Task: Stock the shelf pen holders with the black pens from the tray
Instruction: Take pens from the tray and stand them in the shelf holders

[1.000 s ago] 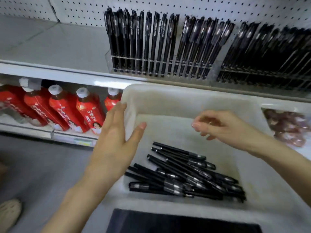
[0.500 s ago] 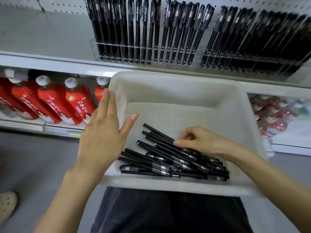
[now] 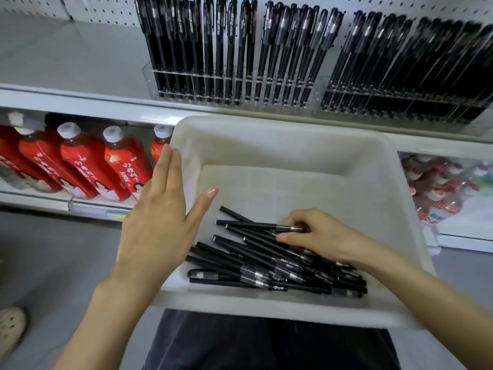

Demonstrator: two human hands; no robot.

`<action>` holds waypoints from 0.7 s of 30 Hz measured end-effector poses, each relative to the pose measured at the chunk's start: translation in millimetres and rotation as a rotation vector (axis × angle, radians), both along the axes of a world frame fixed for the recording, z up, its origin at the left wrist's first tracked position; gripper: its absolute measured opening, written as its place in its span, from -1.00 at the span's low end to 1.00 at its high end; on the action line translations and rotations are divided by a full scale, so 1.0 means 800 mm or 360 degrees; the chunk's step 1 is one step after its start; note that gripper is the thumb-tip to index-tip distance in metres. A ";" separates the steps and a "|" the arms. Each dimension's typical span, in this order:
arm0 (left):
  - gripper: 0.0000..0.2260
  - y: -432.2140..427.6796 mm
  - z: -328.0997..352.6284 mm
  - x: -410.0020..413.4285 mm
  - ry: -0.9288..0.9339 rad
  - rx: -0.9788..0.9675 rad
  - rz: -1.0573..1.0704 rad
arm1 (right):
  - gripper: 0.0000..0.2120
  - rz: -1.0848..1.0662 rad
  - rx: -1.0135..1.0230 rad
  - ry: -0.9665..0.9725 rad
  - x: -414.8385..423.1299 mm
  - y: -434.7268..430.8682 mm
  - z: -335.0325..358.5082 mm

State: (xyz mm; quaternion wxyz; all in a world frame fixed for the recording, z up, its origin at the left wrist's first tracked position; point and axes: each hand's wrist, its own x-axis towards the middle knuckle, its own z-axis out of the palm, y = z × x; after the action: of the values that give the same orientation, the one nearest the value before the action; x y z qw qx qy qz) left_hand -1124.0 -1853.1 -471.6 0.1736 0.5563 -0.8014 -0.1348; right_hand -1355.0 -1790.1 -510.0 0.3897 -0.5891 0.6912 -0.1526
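Right hand picks at the pen pile while the left steadies the tray

The white tray sits in front of the person, just below the shelf. A loose heap of black pens lies in its near half. The left hand lies flat against the tray's left wall with its fingers straight and together, and the thumb is spread over the inside, holding nothing. The right hand is down on the heap, its fingers curled round the clear grip end of the top pen, which lies roughly level across the others. On the shelf, clear pen holders stand against the pegboard, already packed with upright black pens. Red juice bottles line the lower shelf to the left.
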 end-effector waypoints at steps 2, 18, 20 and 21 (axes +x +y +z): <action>-0.27 0.000 0.002 0.000 -0.0003 0.0017 -0.0001 | -0.85 -0.0046 -0.0071 0.0004 -0.002 -0.001 0.000; -0.49 -0.099 0.056 -0.025 0.0743 -0.0117 0.0169 | -0.89 -0.0396 -0.0844 -0.0826 -0.015 -0.061 0.150; -0.55 -0.111 0.061 -0.031 0.0738 -0.0283 0.0164 | -0.87 -0.0379 -0.0943 -0.0845 -0.014 -0.079 0.174; -0.57 -0.113 0.062 -0.036 0.0682 -0.0357 0.0095 | -0.85 -0.0391 -0.0983 -0.0850 -0.014 -0.088 0.184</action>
State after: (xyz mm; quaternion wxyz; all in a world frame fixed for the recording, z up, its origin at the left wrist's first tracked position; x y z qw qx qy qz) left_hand -1152.6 -1943.7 -422.0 0.4041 0.5157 -0.7395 -0.1547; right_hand -1366.1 -1860.5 -362.6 0.3393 -0.5313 0.5529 -0.5449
